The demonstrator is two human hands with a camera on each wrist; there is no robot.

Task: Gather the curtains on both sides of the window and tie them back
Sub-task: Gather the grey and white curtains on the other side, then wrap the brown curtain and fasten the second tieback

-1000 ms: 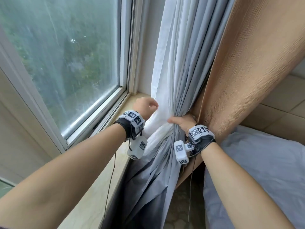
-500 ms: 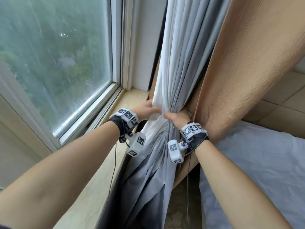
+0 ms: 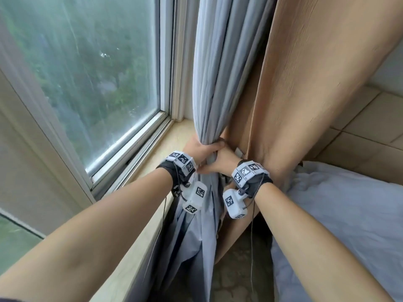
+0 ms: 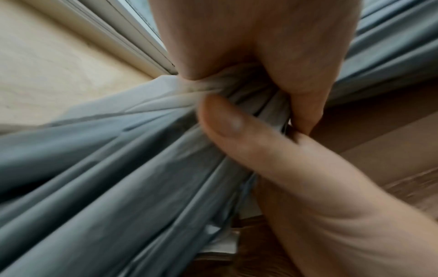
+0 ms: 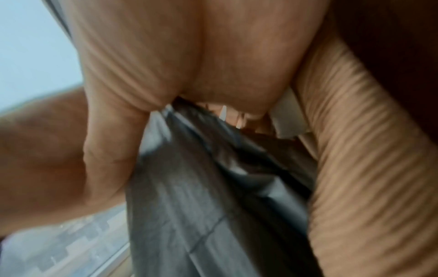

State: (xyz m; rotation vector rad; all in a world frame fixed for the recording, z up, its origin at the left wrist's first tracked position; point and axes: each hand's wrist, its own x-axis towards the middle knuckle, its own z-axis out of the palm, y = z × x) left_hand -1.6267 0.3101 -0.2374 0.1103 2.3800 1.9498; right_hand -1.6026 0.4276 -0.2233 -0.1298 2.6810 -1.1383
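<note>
Beside the window [image 3: 91,79], both hands clench the grey curtain [image 3: 214,68]: left hand [image 3: 201,150], right hand [image 3: 222,162]. Tan curtain [image 3: 309,88] hangs behind, bed sheet [image 3: 340,214] right

Grey curtain [image 3: 218,68]: thin, smooth fabric w/ lengthwise pleats, hanging at window's right edge, just beside the frame. Bunched into a narrow waist at sill height; above that the folds run tight & near-vertical, below they fan out loose & crumpled, darker in shade, dropping past the sill edge. Tan curtain [image 3: 309,83]: heavier, finely ribbed cloth, directly right of the grey one & touching it, also drawn in at about the same height, spreading wide towards the top.
</note>
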